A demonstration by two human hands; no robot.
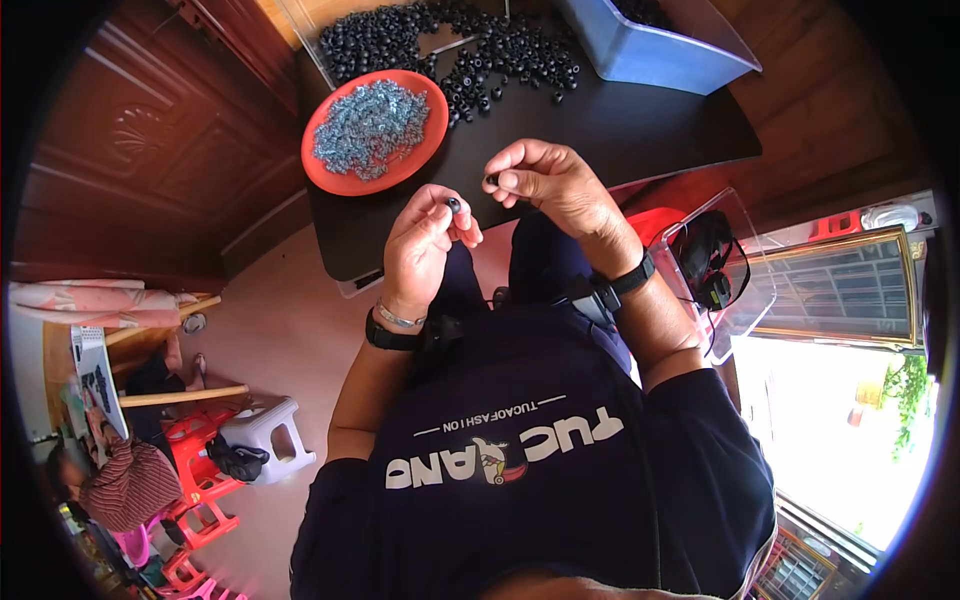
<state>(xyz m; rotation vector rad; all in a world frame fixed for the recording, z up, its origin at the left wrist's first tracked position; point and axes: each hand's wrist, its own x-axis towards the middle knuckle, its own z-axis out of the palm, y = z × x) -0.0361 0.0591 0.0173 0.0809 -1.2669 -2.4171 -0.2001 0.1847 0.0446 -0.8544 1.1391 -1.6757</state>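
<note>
Over the near edge of a black table (620,135), my two hands are raised a short way apart. My left hand (418,245) pinches a small black barrel-shaped part (453,204) between thumb and fingertips. Another small black part (492,180) is gripped by the thumb and index finger of my right hand (560,192); the fingers hide most of it. Beyond my left hand sits a red plate (345,185) heaped with small silvery metal pieces (370,128), too fine to name. A spread of loose black barrel-shaped parts (380,40) covers the table's far side.
A blue bin (660,58) with dark contents stands at the far right of the table. Right of my arm, a clear plastic box (755,285) holds black gear. To the left are red stools (205,470), a white stool (280,440) and a seated person (130,485).
</note>
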